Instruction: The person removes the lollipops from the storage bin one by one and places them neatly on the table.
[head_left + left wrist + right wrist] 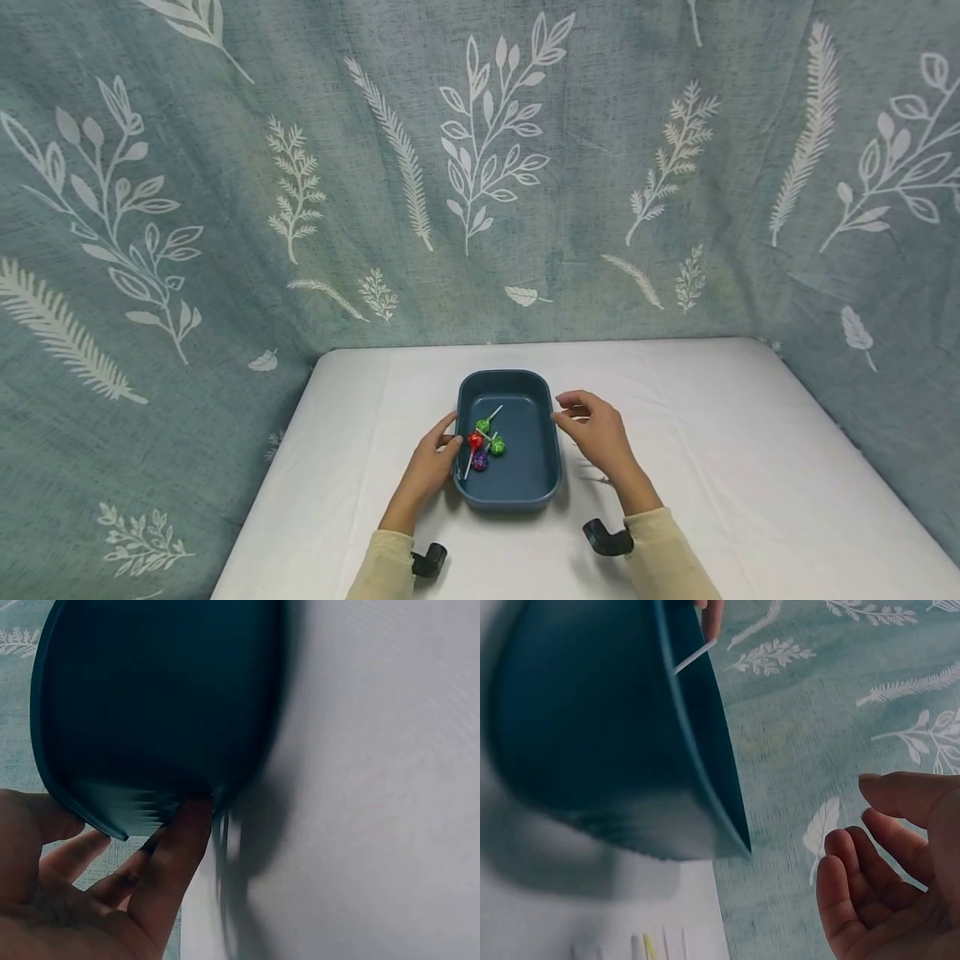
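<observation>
A dark blue rectangular bin (528,467) is in the middle of the head view. Several wrapped lollipops lie in its left part: a red lollipop (476,440), a purple lollipop (479,460) and two green ones. My left hand (429,467) grips the bin's left side; in the left wrist view its thumb (56,817) is at the rim and its fingers (176,862) lie against the outer wall. Beside the right rim, my right hand (602,437) has loosely bent fingers (844,896) and holds nothing. The right wrist view shows a gap between it and the bin.
White sticks (597,471) lie on the white table (315,500), partly hidden by my right wrist; one yellow stick (650,947) shows among them. A patterned green-blue cloth (585,275) hangs behind the table and at its sides. A black wrist camera (607,537) sits at each sleeve.
</observation>
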`<state>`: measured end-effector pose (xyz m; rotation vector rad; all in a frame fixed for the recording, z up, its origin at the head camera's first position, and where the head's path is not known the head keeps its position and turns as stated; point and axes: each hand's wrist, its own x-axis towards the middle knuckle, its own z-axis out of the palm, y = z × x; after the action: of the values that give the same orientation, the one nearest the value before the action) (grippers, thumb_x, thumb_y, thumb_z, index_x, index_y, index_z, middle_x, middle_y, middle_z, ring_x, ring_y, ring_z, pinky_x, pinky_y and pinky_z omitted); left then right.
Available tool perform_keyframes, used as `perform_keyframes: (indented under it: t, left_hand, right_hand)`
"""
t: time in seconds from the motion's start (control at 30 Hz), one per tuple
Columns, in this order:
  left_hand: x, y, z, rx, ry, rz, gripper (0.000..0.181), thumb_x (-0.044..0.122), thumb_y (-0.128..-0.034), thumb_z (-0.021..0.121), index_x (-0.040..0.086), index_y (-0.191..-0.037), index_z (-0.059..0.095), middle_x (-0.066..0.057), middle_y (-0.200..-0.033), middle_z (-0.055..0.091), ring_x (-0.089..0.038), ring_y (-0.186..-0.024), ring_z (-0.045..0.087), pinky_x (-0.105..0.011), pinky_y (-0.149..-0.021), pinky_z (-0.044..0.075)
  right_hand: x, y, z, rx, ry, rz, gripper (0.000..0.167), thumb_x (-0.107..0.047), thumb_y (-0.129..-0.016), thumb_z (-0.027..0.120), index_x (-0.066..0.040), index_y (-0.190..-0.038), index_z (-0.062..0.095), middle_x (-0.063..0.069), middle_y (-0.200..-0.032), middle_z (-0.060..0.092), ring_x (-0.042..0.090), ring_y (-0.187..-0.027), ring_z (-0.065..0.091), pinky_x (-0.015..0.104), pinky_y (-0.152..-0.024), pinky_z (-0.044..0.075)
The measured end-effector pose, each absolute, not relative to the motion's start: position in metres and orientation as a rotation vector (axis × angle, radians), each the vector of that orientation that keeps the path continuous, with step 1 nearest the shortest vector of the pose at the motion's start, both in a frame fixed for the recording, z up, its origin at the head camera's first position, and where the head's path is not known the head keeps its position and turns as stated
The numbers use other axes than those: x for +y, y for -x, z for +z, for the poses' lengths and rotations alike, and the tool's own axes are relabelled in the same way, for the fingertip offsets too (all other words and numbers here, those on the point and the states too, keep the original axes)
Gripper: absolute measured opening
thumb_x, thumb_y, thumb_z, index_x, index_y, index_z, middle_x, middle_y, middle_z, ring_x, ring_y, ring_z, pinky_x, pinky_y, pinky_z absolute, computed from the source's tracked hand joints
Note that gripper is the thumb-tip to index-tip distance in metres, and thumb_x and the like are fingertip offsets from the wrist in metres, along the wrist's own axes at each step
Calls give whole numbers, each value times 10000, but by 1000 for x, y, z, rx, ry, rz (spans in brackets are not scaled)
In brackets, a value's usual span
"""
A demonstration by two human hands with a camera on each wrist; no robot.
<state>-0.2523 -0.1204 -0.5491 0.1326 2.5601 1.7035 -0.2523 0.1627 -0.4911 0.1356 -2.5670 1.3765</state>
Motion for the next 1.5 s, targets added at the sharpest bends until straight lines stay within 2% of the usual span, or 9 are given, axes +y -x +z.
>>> perform_keyframes:
  t: [0.5,0.8,0.97,1.17,1.33,1.5]
  left_hand:
    - [-120,253,-549,2558,-145,1723,494,130,-1048,552,77,-1529,451,-249,-1226,654,-358,-1102,631,-526,-909,498]
    - [-122,254,-549,2568,-159,1717,496,145,-1048,557,84,-1529,454,-218,-1194,672,-304,-1044,643,-482,-879,501]
    - [-122,254,-550,2573,-188,1716,491,126,-1048,548,65,-1526,451,-234,-1185,672,-317,-1036,647,-499,-881,499]
    - [-123,255,-550,2589,-199,1699,494,126,-1046,552,59,-1524,451,-231,-1176,675,-321,-1031,650,-518,-889,493]
    - [-123,255,-548,2568,-189,1714,499,129,-1044,556,60,-1526,447,-236,-1174,670,-318,-983,655,-478,-820,519]
    - [-123,253,-547,2544,-187,1725,504,126,-1045,553,61,-1532,438,-249,-1180,664,-339,-941,660,-409,-726,531]
  right_hand:
    - [132,283,-488,-2612,-281,1455,263,-146,-936,742,-61,-1183,708,156,-1160,699,326,-1064,672,480,-857,546]
    - [117,300,-489,-2642,-292,1528,261,-156,-950,728,-50,-1188,705,132,-1153,707,308,-1083,661,488,-913,520]
    - [109,310,-497,-2654,-301,1553,219,-140,-944,732,-51,-1145,723,89,-1092,715,276,-1028,664,463,-889,525]
    - [101,321,-504,-2666,-392,1611,226,-110,-934,730,-14,-1138,727,121,-1103,707,279,-1017,659,465,-883,526]
    - [93,329,-510,-2724,-515,1556,254,-81,-919,726,32,-1146,713,76,-1028,716,231,-957,666,424,-825,546]
    - [84,336,-519,-2838,-557,1532,249,-36,-893,746,27,-1134,728,59,-1010,724,230,-966,670,420,-827,549]
